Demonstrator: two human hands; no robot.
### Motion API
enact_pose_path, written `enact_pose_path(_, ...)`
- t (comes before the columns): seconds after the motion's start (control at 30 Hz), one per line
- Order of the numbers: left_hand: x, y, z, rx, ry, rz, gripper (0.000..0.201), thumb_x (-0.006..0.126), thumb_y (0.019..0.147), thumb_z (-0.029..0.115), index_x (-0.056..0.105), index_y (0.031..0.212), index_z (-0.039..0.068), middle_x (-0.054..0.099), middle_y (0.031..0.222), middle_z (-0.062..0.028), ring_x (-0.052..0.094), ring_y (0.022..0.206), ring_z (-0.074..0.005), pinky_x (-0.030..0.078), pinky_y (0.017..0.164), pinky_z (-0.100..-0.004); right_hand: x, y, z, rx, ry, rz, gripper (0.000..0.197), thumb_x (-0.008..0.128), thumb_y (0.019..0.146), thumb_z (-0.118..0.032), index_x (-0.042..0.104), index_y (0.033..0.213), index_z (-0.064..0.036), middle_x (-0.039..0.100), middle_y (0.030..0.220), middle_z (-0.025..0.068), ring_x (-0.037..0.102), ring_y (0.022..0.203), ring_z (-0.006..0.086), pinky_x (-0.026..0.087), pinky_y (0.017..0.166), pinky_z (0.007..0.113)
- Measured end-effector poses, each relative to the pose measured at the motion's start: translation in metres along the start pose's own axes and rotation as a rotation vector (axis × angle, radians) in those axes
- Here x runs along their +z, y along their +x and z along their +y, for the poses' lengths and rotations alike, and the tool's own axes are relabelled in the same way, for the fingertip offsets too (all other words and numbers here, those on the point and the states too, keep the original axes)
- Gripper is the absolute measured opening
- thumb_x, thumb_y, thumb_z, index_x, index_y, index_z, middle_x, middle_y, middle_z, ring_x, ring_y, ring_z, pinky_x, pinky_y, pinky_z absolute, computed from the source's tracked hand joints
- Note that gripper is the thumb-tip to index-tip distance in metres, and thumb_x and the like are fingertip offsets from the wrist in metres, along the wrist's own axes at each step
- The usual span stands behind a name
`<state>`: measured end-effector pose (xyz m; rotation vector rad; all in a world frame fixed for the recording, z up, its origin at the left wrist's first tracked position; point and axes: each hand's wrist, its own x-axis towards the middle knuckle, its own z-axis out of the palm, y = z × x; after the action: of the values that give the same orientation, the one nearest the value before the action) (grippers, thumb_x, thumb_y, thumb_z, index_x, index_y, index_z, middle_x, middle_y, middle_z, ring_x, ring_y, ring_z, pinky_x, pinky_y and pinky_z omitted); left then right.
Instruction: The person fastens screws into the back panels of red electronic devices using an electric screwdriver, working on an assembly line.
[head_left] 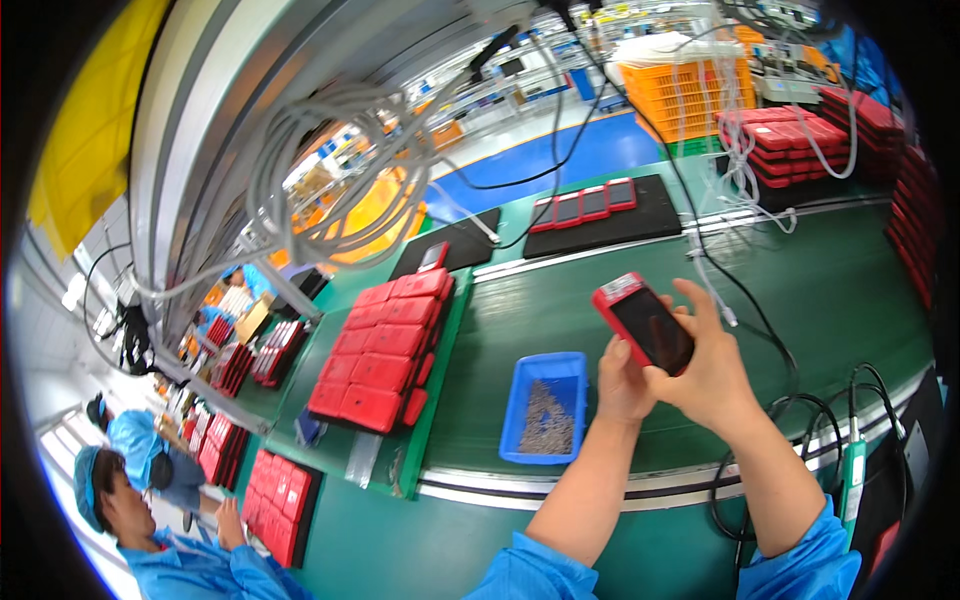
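Observation:
A red handheld device (648, 325) with a dark screen and a pale label strip at its top is held tilted above the green conveyor belt. My right hand (708, 372) grips its lower right side, thumb near the bottom edge and forefinger raised off it. Against the lower left edge, my left hand (625, 385) closes on the same device; part of its fingers is hidden behind it. Just left of my left forearm sits a blue tray (509, 420) of small metal screws or similar pieces, too small to tell exactly.
Red devices (378, 345) lie in rows on a green board to the left. Several more rest on a black mat (655, 215) across the belt. White cables (735, 170) hang at right, near stacked red devices (785, 140). A green electric screwdriver (853, 480) stands lower right. A co-worker (150, 530) sits lower left.

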<state>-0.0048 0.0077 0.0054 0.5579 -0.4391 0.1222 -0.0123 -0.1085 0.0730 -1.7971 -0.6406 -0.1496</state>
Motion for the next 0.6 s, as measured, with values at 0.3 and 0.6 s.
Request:
enact_pose_path(0.3,-0.003,-0.001,-0.001,-0.040,-0.013,0.003,0.063,0.052,0.078,0.040,0.034,0.126,0.003,0.043,0.123,-0.0105,0.045,0.112,-0.0228,0.040,0.093,-0.0352,0.006,0.002,0.004,0.042,0.060,-0.004,0.076,0.064,0.060,-0.008,0.025,0.126,-0.0047,0.059,0.093,0.0193,0.059,0.090,0.0270,0.044,0.083,0.032)
enact_pose_path(0.6,-0.003,-0.001,-0.002,-0.043,-0.121,0.017,0.051,0.042,0.088,0.038,0.033,0.126,0.004,0.041,0.124,-0.0088,0.042,0.115,-0.0226,0.039,0.094,-0.0365,0.011,0.004,0.025,0.045,0.124,0.036,0.076,0.063,0.061,-0.007,0.026,0.127,-0.0032,0.058,0.093,0.0198,0.057,0.091,0.0245,0.040,0.085,0.032)
